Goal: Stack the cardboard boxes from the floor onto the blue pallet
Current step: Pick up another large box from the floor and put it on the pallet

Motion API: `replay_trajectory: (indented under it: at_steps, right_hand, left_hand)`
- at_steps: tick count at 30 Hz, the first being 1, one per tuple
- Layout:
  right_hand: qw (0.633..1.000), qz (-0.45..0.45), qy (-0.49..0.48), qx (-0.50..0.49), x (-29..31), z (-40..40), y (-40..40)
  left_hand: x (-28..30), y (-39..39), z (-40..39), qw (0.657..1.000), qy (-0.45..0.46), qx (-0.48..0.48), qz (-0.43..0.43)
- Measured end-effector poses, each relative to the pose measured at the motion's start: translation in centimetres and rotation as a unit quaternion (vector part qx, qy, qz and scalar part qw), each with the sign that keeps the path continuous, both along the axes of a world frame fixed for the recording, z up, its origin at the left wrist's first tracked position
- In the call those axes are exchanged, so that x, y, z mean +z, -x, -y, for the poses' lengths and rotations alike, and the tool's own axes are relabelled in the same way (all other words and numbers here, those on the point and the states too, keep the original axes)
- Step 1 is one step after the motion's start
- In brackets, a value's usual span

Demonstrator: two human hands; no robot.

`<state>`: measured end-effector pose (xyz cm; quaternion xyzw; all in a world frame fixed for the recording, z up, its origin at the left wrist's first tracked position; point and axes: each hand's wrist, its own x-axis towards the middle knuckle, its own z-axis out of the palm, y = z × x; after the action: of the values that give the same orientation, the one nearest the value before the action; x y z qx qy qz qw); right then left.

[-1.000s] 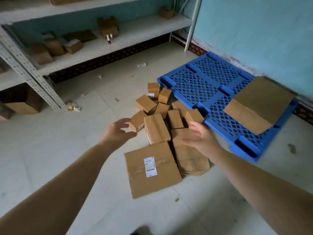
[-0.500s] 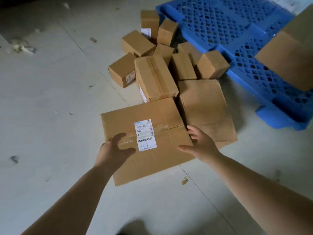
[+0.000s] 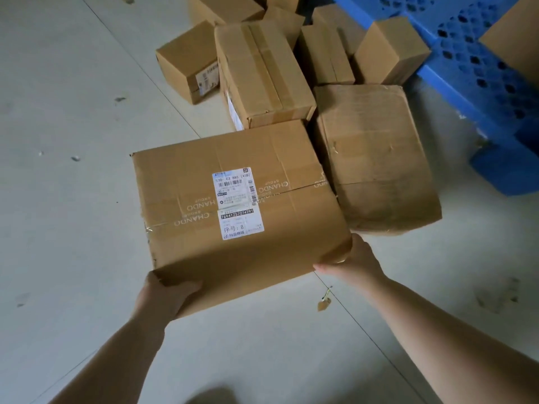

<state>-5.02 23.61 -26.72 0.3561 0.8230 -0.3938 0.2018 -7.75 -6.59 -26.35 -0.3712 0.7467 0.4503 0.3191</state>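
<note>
A large cardboard box with a white shipping label fills the middle of the view, its near edge raised off the floor. My left hand grips its near left corner, fingers curled under. My right hand grips the near right corner from below. The blue pallet lies at the upper right, with a big brown box on it at the frame's edge.
Several smaller cardboard boxes lie on the floor beyond the held one: a worn flat box to its right, a taped box behind it, a labelled box at the left. A scrap of debris lies on the grey floor.
Both hands reached down to the large labelled box, moved from its top to its near corners, and took hold. The view has dropped closer to the floor.
</note>
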Motion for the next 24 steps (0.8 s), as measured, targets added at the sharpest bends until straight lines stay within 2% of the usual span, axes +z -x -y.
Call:
replay_trajectory:
  at_steps: [4, 8, 15, 19, 24]
  right_hand:
    - [0.997, -0.05, 0.02, -0.053, 1.5, 0.2, 0.8]
    - [0.991, -0.086, 0.034, -0.097, 5.7, 0.4, 3.2]
    - [0.992, -0.078, 0.055, -0.087, 16.2, 0.1, 4.5]
    - [0.992, -0.094, 0.059, -0.066, 24.9, 0.5, 5.0]
    - [0.98, -0.147, 0.071, -0.111, 39.7, -1.0, 8.7]
  left_hand:
    - [2.7, 0.7, 0.1, 0.997, -0.028, 0.061, -0.048]
    - [7.5, 3.4, 0.9, 0.992, -0.015, 0.082, -0.093]
    - [18.4, 6.1, 2.6, 0.994, -0.064, 0.074, -0.05]
    - [26.6, 6.8, 2.7, 0.993, -0.059, 0.071, -0.07]
    - [40.3, 10.3, 1.7, 0.981, -0.069, 0.053, -0.172]
